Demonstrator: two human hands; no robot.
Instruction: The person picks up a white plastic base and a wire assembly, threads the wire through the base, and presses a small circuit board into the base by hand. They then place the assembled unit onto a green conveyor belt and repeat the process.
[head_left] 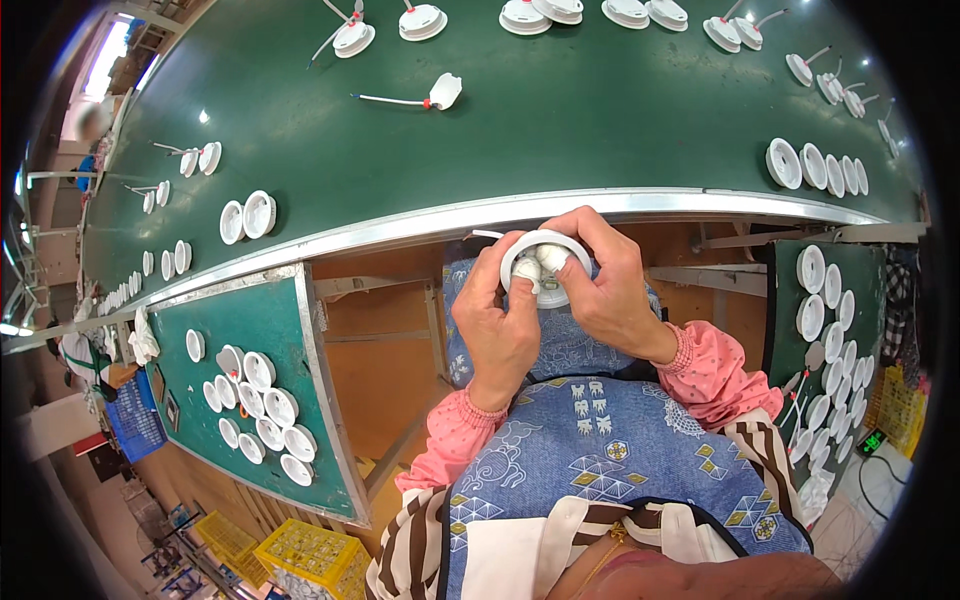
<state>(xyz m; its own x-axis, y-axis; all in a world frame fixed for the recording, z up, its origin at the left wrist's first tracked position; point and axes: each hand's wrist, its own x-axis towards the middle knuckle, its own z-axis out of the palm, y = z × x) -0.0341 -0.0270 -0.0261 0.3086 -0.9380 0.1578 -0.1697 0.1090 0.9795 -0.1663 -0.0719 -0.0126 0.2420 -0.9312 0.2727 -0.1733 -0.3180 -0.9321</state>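
Note:
Both my hands hold one white round plastic housing (516,250) with a raised rim, just off the table's near edge and above my lap. My left hand (497,330) grips its left side, and my right hand (618,292) wraps round its right side. Both thumbs wear white coverings and press down inside the housing; what lies under them is mostly hidden. A short white wire (486,234) sticks out to the left beside the housing.
A green table (600,130) with a metal edge lies ahead, with wired white round parts along its far side. White housings sit on lower green side tables, at left (270,400) and right (820,300). Yellow crates (315,555) stand on the floor at lower left.

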